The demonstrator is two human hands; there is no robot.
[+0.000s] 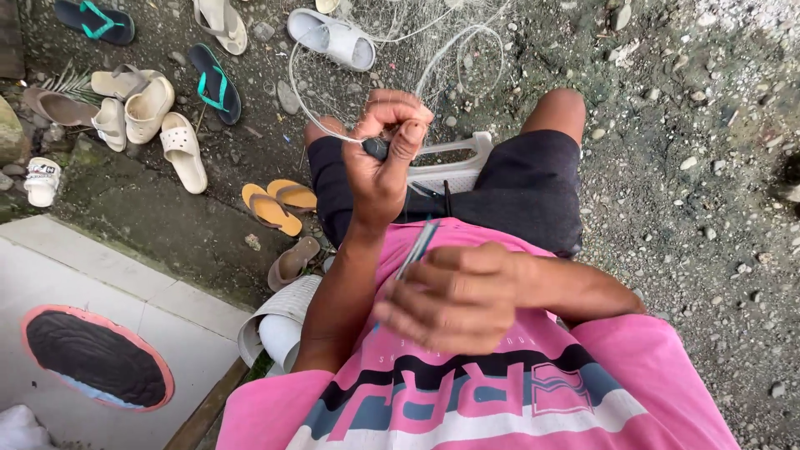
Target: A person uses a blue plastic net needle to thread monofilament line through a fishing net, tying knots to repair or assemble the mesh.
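I sit on a white plastic chair [454,162], looking down at my lap. My left hand [385,154] is raised in front of my knees, fingers closed on a small dark weight and the white rope edge of a fine fishing net [392,58]. The net spreads away over the gravel ahead. My right hand [454,296] is close to my pink shirt, pinching a thin flat netting needle [417,248] that points up toward the left hand. The two hands are apart.
Several sandals and slippers [150,108] lie scattered on the dirt at upper left, an orange pair [279,204] nearest my left knee. A white tiled slab with a dark oval mat [96,357] is at lower left. Gravel ground [692,183] fills the right.
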